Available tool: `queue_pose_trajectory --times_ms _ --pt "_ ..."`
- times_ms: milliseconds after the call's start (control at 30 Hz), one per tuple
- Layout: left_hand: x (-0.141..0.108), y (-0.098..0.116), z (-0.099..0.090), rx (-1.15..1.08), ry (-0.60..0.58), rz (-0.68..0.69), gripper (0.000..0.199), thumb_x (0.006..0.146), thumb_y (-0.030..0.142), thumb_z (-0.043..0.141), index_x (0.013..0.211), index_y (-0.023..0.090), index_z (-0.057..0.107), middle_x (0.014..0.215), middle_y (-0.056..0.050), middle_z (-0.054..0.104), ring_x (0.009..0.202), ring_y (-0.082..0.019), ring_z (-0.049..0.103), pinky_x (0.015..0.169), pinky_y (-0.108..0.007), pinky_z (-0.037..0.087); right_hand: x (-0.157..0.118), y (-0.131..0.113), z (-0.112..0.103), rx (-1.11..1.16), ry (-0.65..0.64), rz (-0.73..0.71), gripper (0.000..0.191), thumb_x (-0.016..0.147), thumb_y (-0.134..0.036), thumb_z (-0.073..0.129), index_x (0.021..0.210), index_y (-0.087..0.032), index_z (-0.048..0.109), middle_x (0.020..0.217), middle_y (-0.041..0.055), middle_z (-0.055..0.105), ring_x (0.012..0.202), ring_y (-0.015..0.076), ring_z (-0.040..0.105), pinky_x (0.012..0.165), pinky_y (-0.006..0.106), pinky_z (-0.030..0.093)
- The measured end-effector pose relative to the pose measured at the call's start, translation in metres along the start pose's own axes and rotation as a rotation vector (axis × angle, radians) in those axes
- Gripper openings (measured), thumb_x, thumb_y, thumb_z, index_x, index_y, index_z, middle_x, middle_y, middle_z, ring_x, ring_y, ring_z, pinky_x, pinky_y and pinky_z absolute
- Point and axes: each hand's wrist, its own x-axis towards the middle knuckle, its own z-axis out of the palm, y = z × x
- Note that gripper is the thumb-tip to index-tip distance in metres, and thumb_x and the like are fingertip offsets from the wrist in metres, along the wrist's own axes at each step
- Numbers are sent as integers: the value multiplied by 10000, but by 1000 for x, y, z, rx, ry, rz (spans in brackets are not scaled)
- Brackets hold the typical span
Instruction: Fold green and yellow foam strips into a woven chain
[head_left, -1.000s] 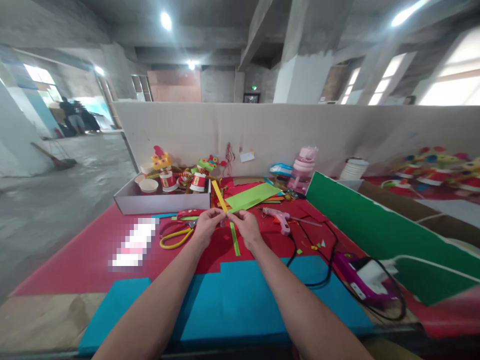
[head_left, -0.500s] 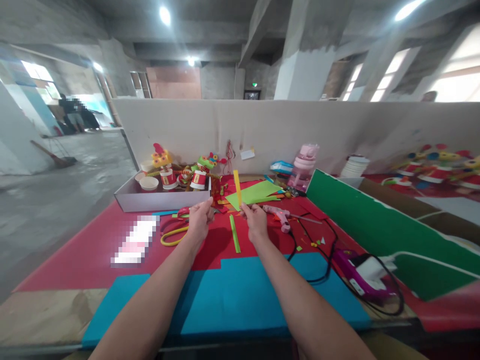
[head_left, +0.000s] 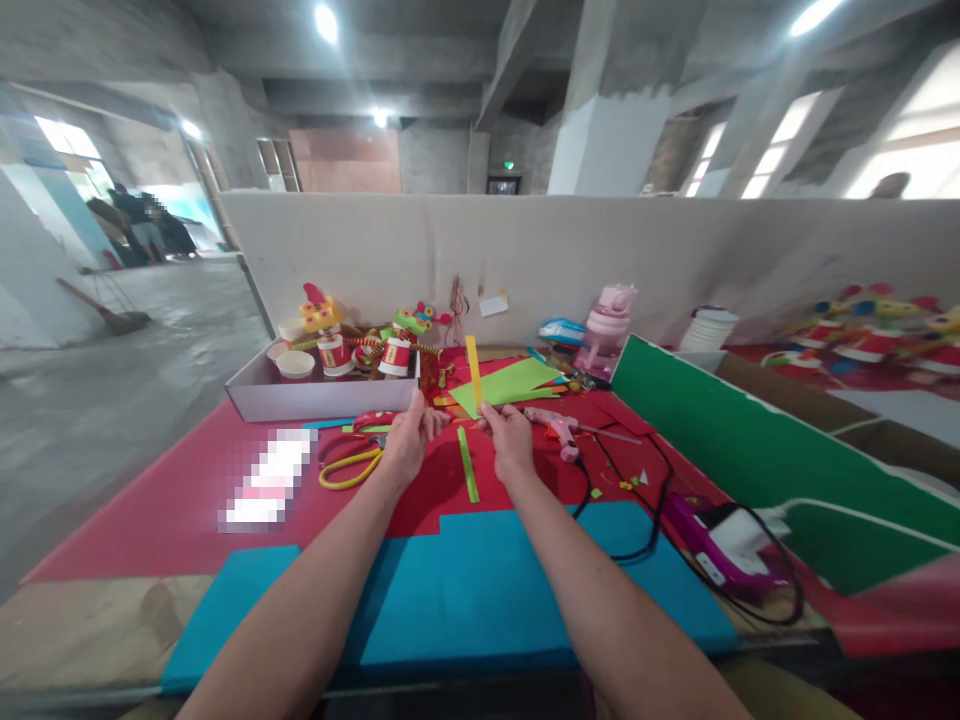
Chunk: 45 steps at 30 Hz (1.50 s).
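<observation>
**Yellow strip (head_left: pixel 473 365) stands upright in the right hand (head_left: pixel 513 447)!**

Set the clock on the slim green strip (head_left: pixel 468 465), lying creased on the smooth red sheet (head_left: pixel 420 505). At two o'clock, the right hand has thumb and fingertips pinching the yellow strip's lower end, the flat, narrow length rising at twelve. Over at ten, the left hand (head_left: pixel 405 445) has its thumb raised apart from loosely extended fingers; they're blurred, and I can't tell whether anything sits among them.

Just past the right knuckles, still at two, lies the glossy pink glue gun (head_left: pixel 564 434), a dark cord trailing from its grip. Near nine, beside the left wrist, come the scissors (head_left: pixel 351 468) with a rounded yellow loop. Farther out at ten, a pale, straight-sided box (head_left: pixel 322 403) holds round paper cups (head_left: pixel 295 365). One o'clock brings an angular lime sheet (head_left: pixel 517 382); three, a flat green panel (head_left: pixel 727 460); and across six spreads a matte blue sheet (head_left: pixel 480 600).
</observation>
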Motion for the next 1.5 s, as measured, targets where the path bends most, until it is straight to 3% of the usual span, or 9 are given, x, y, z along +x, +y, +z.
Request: queue_pose_trajectory --times_ms 133,433,500,600,733,867,1167,1367,1500 --pt "3 3 1 71 105 73 652 851 533 543 352 196 292 346 48 228 385 -73 302 488 -252 348 -1 -1 1 14 -4 10 265 587 -400 756 622 -180 612 604 0 643 539 111 527 569 257 467" --pt "0 4 1 -18 30 -37 451 845 534 540 584 173 470 407 83 270 321 -42 241 349 -181 178 -3 -4 1 21 -6 22 261 583 -388 753 602 -177 600 583 -8 629 519 100 509 563 250 450" --pt "-2 1 1 15 -6 3 264 777 412 670 897 194 580 594 53 507 402 -44 403 387 -160 296 -2 -3 1 6 -1 19 267 589 -398 748 610 -177 600 596 -3 639 520 103 515 561 254 447" --pt "-3 0 0 117 -81 84 630 664 276 770 1233 300 499 1143 -35 598 795 -116 619 652 -238 498 -1 -1 0 -1 7 0 270 607 -410 735 622 -181 593 622 1 652 527 107 521 560 259 441" --pt "1 5 -1 404 -40 195 210 718 348 718 875 209 692 970 -48 663 913 -182 593 790 -274 460 -1 2 0 -23 15 -1 277 611 -424 728 622 -178 601 595 -1 637 527 115 518 553 262 431" --pt "-1 13 -6 751 54 279 532 793 434 625 381 174 413 417 19 332 495 -115 405 529 -242 319 -4 2 2 -60 -14 -13 291 635 -452 707 633 -178 608 591 3 637 537 122 522 570 264 434" --pt "-44 43 0 1183 -373 428 295 834 190 515 1110 217 615 1148 -100 566 1014 -207 534 854 -312 433 -32 -24 -1 -119 -122 -56 301 646 -460 716 653 -171 632 640 -2 650 625 137 542 630 260 421" --pt "-44 38 9 1452 -256 489 446 936 352 412 545 186 545 541 -36 498 605 -165 490 731 -311 396 -35 -42 0 -162 -184 -102 359 624 -499 724 562 -190 553 525 -38 543 546 116 451 558 247 361" --pt "-31 30 8 1573 -155 410 324 951 296 358 863 204 655 731 -56 610 619 -170 528 620 -280 370 -25 -22 14 -67 -52 -127 379 647 -529 683 573 -200 510 518 -49 513 528 109 426 537 241 352"
